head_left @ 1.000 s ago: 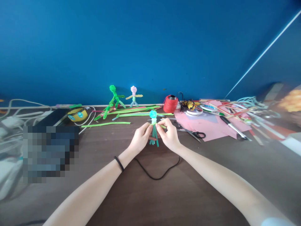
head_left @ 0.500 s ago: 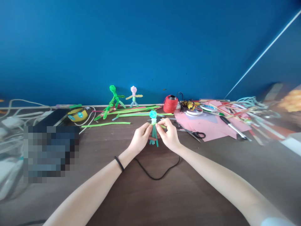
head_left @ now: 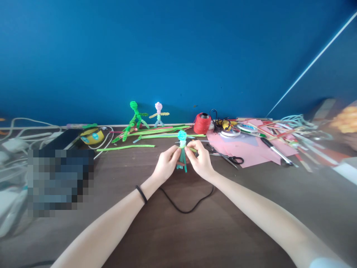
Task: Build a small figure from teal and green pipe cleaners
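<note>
Between my hands, above the table, is a small pipe-cleaner figure (head_left: 182,136) with a coiled turquoise head, a pale neck and teal strands hanging below. My left hand (head_left: 167,160) pinches it from the left, just under the neck. From the right, my right hand (head_left: 201,159) pinches it at the same height, with a short yellow-green piece showing by its fingers. The fingertips partly cover the figure's middle. Behind stand a green pipe-cleaner figure (head_left: 134,106) and a pink-headed one (head_left: 158,107).
Green pipe cleaners (head_left: 164,131) lie behind my hands. To the right are a red thread spool (head_left: 202,124), scissors (head_left: 237,160), pink paper (head_left: 251,156) and a marker (head_left: 276,150). A yellow tape roll (head_left: 92,137) and white cables are at left. A black cord (head_left: 186,212) loops in front.
The figure has shifted very slightly up and right in my fingers, and its hanging teal strands have moved a little. Both hands stay in nearly the same place.
</note>
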### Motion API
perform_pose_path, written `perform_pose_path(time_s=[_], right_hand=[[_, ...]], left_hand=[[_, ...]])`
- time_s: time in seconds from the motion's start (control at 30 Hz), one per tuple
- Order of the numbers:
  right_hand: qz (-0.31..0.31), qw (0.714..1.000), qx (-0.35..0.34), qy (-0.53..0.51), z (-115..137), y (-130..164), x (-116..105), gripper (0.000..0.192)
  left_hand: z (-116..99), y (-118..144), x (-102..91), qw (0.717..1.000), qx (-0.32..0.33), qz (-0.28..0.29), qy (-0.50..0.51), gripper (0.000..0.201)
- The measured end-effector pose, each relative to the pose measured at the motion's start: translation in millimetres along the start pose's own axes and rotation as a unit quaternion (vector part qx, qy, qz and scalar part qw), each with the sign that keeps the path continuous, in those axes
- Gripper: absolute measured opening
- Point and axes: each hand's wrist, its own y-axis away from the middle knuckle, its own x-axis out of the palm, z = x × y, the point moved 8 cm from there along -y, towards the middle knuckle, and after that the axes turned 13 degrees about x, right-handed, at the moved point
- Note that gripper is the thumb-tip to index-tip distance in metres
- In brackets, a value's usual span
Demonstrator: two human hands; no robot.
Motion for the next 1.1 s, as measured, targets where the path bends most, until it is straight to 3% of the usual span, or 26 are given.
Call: perform_pose_path(time_s=[1.1], right_hand=[[0.026, 0.999, 0.023, -0.036, -3.3, -0.6, 1.6, 0.013]], left_hand=[[-1.6, -0.1, -0.5, 1.0, -0.004, -0.017, 0.026, 0.03]])
